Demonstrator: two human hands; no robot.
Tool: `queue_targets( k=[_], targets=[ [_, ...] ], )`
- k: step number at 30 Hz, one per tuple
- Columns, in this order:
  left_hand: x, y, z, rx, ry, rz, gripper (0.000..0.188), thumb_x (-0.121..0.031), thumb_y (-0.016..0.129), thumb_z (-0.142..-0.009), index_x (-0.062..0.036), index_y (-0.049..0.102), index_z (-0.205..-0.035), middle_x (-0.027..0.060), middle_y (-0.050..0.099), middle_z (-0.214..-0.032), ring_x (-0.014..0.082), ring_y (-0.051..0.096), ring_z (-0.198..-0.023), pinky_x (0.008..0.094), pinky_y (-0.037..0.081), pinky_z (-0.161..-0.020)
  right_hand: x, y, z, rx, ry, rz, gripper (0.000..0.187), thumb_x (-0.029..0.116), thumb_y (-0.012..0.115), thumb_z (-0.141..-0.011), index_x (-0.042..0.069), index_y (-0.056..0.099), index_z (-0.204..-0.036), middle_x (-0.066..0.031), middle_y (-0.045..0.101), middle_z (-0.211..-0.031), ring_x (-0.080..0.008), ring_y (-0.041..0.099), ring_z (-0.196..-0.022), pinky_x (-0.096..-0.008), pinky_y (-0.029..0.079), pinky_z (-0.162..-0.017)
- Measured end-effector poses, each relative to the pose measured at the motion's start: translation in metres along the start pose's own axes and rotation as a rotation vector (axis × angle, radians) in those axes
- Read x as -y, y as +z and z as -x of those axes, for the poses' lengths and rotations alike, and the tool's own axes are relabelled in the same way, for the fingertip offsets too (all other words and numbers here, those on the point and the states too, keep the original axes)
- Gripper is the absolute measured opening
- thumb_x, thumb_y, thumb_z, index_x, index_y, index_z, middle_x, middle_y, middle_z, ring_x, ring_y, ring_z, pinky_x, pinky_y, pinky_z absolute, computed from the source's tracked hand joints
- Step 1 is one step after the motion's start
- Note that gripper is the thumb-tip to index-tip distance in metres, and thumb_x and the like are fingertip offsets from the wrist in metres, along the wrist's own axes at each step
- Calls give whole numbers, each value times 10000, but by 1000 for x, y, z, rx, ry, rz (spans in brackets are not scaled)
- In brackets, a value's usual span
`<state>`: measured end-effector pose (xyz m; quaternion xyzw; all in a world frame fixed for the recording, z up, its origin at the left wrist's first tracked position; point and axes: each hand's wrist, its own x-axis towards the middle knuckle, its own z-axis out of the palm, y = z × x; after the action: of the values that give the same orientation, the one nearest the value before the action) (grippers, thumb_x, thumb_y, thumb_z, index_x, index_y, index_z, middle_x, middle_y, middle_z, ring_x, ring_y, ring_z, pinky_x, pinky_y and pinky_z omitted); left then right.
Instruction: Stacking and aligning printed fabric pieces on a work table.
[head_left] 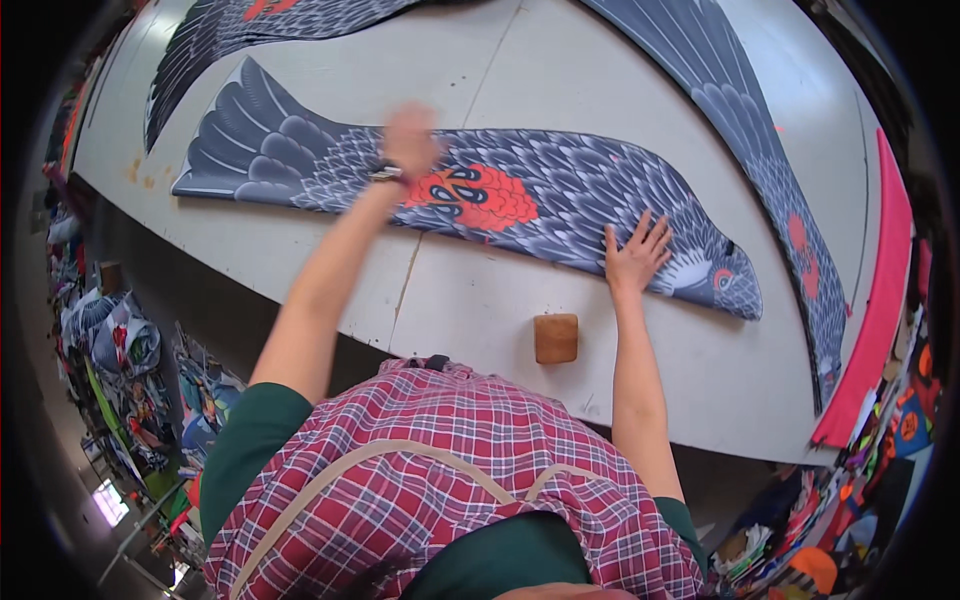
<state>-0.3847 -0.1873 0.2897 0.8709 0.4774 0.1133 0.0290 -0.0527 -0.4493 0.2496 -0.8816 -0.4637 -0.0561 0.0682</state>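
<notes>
A folded fabric piece (560,175), printed as a grey bird with feathers, a fanned tail at the left and a head at the right, lies across the table. A red-orange patch marks its middle. My right hand (637,258) rests flat near the head end, fingers spread, holding nothing. Over the upper edge, left of the red patch, my left hand (411,140) is smeared by motion, so its fingers cannot be made out. A dark band circles my left wrist. In front of the fabric, nearer me, sits a small brown block (556,339).
The pale table (470,290) has a seam across it. More bird-printed fabric lies at the back left (270,28) and along the right (745,130). A pink-red strip (875,310) follows the right edge. Heaps of colourful cloth (125,335) lie beyond the table's sides.
</notes>
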Motion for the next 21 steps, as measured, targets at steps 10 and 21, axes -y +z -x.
queue_targets(
  k=[10, 21],
  targets=[
    [-165, 61, 64, 129, 646, 109, 712, -421, 624, -858, -117, 375, -1452, 112, 317, -1538, 289, 277, -1430, 478, 242, -1155, -5, 6, -6, -35, -7, -49, 844, 601, 587, -855, 115, 317, -1490, -214, 243, -1549, -447, 231, -1410, -633, 233, -1081],
    [-174, 58, 61, 329, 594, 158, 894, -638, 531, -835, -127, 261, -1517, 86, 201, -1594, 268, 170, -1474, 490, 139, -1184, 84, 21, 20, 55, -299, -425, 803, 418, 665, -830, -26, 367, -1429, -229, 299, -1525, -392, 255, -1425, -539, 193, -1146]
  ],
)
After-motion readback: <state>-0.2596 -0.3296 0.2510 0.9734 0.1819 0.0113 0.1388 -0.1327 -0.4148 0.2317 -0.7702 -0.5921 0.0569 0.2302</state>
